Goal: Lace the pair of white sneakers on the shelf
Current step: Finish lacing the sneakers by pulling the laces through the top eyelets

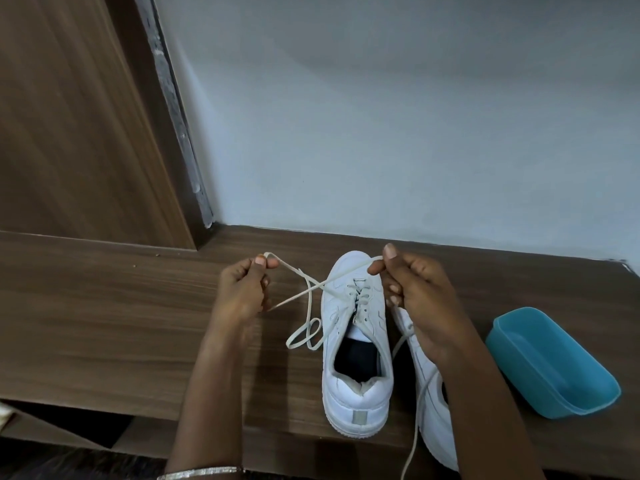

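Two white sneakers stand side by side on the brown wooden shelf, heels toward me. The left sneaker has a white lace threaded through its lower eyelets. My left hand pinches one stretch of that lace between thumb and forefinger, left of the shoe. My right hand pinches the other stretch above the shoe's toe. The two stretches cross between my hands, and a slack loop lies on the shelf beside the shoe. The right sneaker is mostly hidden behind my right forearm; a loose lace hangs from it over the shelf's front edge.
A light blue plastic tub lies at the right of the shelf, close to the right sneaker. A pale wall rises behind the shelf, and a wooden panel stands at the left. The shelf's front edge runs just below the heels.
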`<action>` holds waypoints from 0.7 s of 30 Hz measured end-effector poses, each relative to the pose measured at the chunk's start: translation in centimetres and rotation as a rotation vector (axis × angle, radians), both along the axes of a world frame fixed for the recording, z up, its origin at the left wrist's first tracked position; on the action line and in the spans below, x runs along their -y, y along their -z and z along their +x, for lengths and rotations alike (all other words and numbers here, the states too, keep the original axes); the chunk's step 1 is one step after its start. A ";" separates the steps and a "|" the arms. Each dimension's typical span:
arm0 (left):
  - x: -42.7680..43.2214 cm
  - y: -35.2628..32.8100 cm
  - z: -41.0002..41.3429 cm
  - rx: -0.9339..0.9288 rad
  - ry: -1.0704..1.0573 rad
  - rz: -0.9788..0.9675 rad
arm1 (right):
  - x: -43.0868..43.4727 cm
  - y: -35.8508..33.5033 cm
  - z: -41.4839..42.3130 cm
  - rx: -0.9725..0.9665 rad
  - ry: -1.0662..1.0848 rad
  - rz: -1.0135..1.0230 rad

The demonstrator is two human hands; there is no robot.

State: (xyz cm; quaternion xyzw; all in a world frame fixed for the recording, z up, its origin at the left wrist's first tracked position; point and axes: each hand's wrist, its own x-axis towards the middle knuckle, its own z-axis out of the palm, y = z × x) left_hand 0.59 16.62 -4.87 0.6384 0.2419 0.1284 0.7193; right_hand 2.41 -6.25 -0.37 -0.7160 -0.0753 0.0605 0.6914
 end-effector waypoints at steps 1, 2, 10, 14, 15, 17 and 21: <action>-0.1 0.3 0.0 -0.035 0.004 0.006 | 0.2 0.1 0.0 0.001 -0.016 -0.013; -0.3 0.6 0.1 -0.082 -0.002 0.058 | 0.3 0.2 0.1 0.006 -0.040 -0.035; 2.9 -3.4 -0.8 0.270 0.029 0.899 | -0.1 -0.2 -0.3 0.061 -0.164 -0.268; 5.6 -4.2 -0.9 0.299 0.535 0.585 | -0.6 -0.4 -0.4 0.118 -0.077 -0.239; 6.0 -4.0 -0.9 0.290 0.599 0.538 | -0.6 -0.4 -0.4 0.131 -0.052 -0.240; 6.3 -3.8 -0.8 0.258 0.635 0.534 | -0.7 -0.3 -0.4 0.149 -0.009 -0.256; 5.1 -3.1 -0.8 0.126 0.672 0.548 | 0.0 0.4 -0.1 0.128 0.118 -0.233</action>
